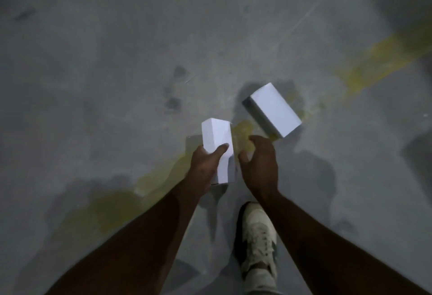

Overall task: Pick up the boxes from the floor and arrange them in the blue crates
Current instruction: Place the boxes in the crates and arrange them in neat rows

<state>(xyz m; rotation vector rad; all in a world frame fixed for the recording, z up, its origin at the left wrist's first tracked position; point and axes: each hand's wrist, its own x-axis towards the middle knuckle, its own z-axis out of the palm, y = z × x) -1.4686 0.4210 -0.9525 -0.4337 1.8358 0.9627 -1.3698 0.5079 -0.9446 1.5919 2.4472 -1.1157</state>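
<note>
My left hand (207,161) grips a plain white box (218,141) above the grey floor, thumb across its top face and fingers under it. A second white box (274,108) lies tilted on the floor a little ahead and to the right. Between the two boxes my right hand (259,162) hovers with fingers loosely curved, holding nothing; its fingertips are just short of the second box's near corner. No blue crate is in view.
The floor is dim grey concrete crossed by a worn yellow painted line (383,58) running from lower left to upper right. My right foot in a white sneaker (258,234) stands just below my hands.
</note>
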